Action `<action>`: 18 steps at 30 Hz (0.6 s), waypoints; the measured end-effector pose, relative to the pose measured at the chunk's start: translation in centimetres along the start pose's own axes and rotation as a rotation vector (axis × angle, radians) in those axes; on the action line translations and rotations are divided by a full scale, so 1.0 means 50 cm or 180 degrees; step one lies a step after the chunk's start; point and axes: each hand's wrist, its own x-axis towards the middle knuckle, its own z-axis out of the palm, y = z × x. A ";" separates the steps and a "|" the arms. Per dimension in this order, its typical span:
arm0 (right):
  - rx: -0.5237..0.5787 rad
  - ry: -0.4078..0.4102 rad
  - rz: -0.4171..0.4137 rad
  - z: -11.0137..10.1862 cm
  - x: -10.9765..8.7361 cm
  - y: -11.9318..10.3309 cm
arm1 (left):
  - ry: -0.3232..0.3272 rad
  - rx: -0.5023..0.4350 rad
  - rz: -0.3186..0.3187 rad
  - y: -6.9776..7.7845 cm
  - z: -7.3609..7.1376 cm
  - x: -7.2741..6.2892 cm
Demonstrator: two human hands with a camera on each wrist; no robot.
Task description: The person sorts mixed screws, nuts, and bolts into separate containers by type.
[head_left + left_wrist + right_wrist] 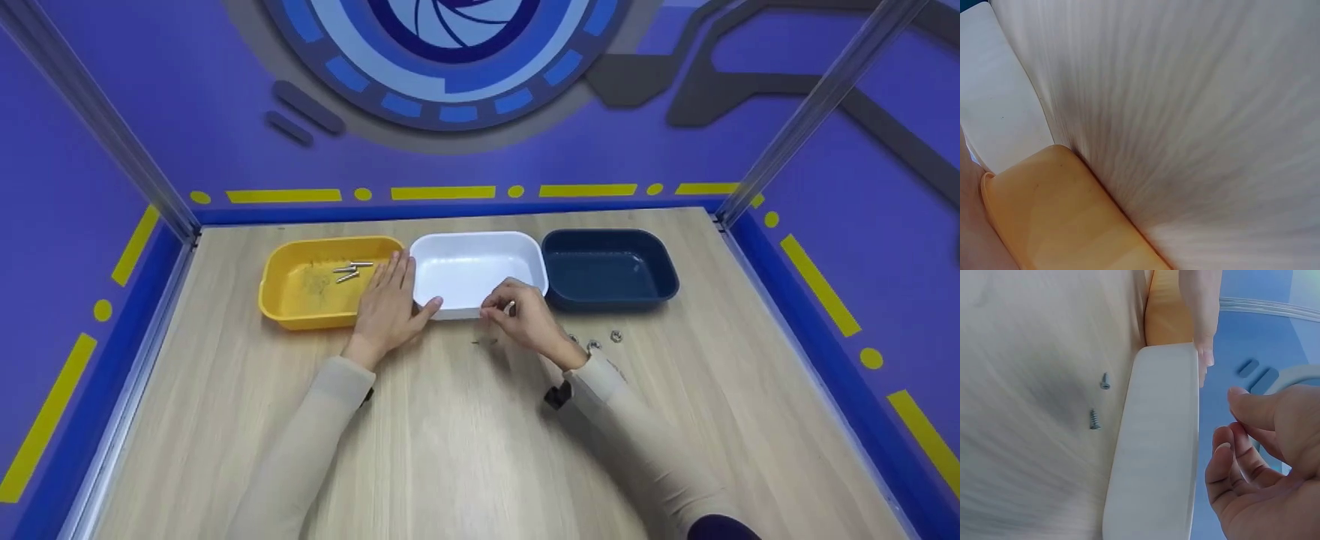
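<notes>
I record my location as booth-like — printed purple panels (187,90) on three sides, corner posts (817,112) between them, a wood-grain tabletop (465,450) before me.

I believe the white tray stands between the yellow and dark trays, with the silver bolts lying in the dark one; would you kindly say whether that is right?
Not quite: the silver bolts lie in the yellow tray, not in the dark tray, as the head view shows. The white tray does stand between those two.
</notes>
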 end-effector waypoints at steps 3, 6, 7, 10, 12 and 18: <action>-0.0005 -0.0008 0.0057 0.000 0.014 0.000 | -0.0018 0.0039 -0.0010 0.000 0.000 0.001; -0.0002 -0.0011 0.0140 0.001 0.025 0.002 | -0.0054 0.0070 -0.0023 0.000 0.000 0.001; -0.0001 -0.0006 0.0163 0.002 0.029 0.004 | -0.0056 0.0065 -0.0022 0.000 0.000 0.001; 0.0000 0.0026 0.0201 0.003 0.041 0.007 | -0.0061 0.0066 -0.0020 -0.001 0.001 0.001; -0.0005 0.0048 0.0210 0.004 0.051 0.009 | -0.0059 0.0068 -0.0018 -0.001 0.002 0.001; -0.0061 0.0090 0.0242 0.002 0.084 0.010 | -0.0064 0.0055 -0.0009 -0.001 0.001 0.005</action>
